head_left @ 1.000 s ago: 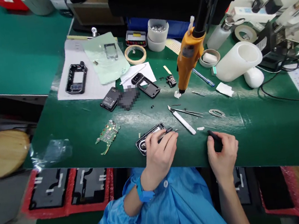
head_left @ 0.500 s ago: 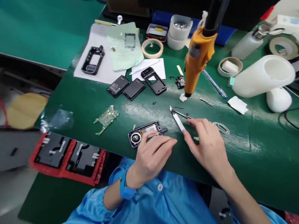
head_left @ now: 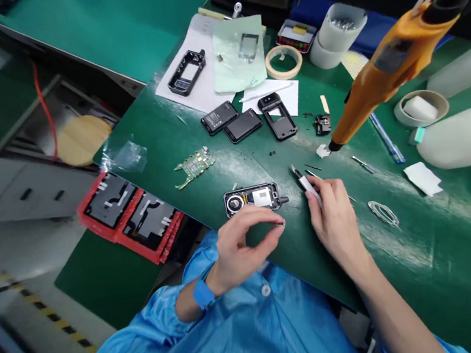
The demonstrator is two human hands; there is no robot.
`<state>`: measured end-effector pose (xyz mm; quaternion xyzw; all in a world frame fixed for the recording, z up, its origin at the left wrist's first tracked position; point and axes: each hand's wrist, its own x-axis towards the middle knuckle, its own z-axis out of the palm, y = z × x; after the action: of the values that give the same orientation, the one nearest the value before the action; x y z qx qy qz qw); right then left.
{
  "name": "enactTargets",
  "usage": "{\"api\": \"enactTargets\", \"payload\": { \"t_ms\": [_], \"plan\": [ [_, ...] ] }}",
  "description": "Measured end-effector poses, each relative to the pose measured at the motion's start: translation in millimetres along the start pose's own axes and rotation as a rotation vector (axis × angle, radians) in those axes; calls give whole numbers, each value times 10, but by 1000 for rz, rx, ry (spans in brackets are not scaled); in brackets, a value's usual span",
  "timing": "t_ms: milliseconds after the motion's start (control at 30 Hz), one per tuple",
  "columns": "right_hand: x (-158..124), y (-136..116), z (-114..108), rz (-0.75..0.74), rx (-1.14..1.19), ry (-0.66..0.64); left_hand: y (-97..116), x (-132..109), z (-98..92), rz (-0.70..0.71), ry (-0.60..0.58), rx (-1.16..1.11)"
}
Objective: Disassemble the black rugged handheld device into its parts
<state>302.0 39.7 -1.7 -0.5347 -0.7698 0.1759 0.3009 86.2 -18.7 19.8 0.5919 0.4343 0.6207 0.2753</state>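
White-handled knife point(head_left: 307, 185) is gripped by the fingers of the right hand point(head_left: 334, 219), blade pointed away from the body. Some tiny bit point(head_left: 283, 224), too small to make out, is pinched in the left hand point(head_left: 241, 241). Opened handset point(head_left: 256, 197) is parked on the tabletop point(head_left: 451, 219) just past that hand.

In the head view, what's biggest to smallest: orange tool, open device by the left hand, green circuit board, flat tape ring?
1. Orange tool
2. Open device
3. Circuit board and tape ring: too alike to rank
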Motion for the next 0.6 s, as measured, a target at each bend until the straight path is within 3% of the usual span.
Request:
{"api": "enactTargets", "payload": {
  "t_ms": [167, 333, 600],
  "plan": [
    [69, -73, -90, 12, 207, 88, -67, 156, 85, -48, 10, -148],
    [60, -208, -235, 48, 434, 171, -7, 289, 310, -120, 64, -328],
    [-61, -289, -402, -47, 507, 301, 63, 398, 630, -151, 34, -571]
  ]
}}
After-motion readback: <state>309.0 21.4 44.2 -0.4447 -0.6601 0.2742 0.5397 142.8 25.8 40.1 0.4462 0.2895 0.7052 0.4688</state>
